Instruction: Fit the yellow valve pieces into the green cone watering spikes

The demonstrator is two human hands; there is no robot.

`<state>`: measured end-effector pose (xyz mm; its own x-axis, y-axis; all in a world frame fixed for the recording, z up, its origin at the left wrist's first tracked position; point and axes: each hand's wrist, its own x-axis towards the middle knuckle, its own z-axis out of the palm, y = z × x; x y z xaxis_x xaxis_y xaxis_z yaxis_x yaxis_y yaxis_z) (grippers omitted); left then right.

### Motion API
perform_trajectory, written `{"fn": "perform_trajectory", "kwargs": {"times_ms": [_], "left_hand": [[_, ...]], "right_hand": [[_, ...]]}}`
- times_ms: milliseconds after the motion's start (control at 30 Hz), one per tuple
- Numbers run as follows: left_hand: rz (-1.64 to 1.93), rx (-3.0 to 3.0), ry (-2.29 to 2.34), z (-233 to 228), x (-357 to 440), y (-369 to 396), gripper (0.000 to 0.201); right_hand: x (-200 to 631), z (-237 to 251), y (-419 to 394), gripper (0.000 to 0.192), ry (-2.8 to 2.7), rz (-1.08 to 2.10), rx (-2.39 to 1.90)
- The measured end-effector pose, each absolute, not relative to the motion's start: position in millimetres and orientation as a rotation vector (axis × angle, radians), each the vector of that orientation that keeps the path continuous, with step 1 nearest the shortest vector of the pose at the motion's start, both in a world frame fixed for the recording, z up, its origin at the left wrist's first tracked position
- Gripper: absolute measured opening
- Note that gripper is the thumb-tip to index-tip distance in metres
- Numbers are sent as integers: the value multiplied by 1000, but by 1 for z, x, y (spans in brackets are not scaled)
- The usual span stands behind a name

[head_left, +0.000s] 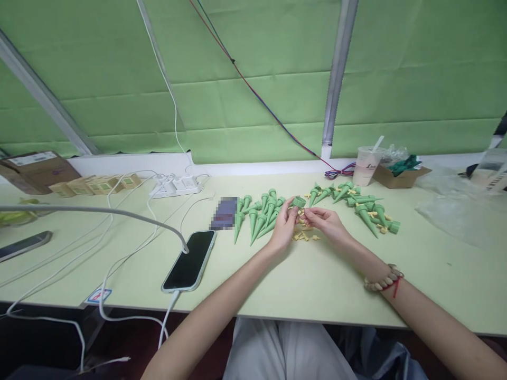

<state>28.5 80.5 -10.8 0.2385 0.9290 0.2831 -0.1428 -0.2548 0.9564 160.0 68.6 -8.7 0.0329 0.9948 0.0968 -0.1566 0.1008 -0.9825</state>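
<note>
My left hand [283, 226] is closed around a green plastic plant watering spike [299, 201], with its round, hollow end showing above the fingers. Close beside it, the fingertips of my right hand [325, 222] are pinched together at the spike. Whatever sits between them is too small to make out, though a bit of yellow shows there. Small yellow plastic valves [304, 237] lie scattered on the table just under both hands. To the left is a pile of green spikes [261, 214]. More green spikes, with yellow pieces among them, lie to the right [366, 214].
A phone [190, 261] with a cable plugged in lies left of my arm, near the table [277, 295] edge. Behind it are a power strip [176, 186] and loose white cables. At the back right stand a drink cup [365, 166], a small cardboard box [398, 178] and clear plastic bags [451, 211].
</note>
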Motion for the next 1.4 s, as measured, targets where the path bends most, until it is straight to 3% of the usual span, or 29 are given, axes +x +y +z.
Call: {"fn": "perform_trajectory", "kwargs": {"times_ms": [167, 500, 733, 1100, 1400], "left_hand": [[1275, 1749, 835, -8, 24, 80, 42], [1242, 1844, 927, -6, 21, 78, 40], [1241, 1739, 870, -14, 25, 80, 41], [1159, 2005, 1048, -8, 18, 79, 49], [1240, 2079, 858, 9, 16, 74, 35]], "right_hand": [[163, -11, 68, 43, -1192, 1299, -944], [156, -4, 59, 44, -1263, 1148, -971], [155, -9, 60, 37, -1140, 1586, -846], [164, -8, 60, 39, -1258, 1798, -804], [161, -9, 59, 29, -968, 1860, -652]]}}
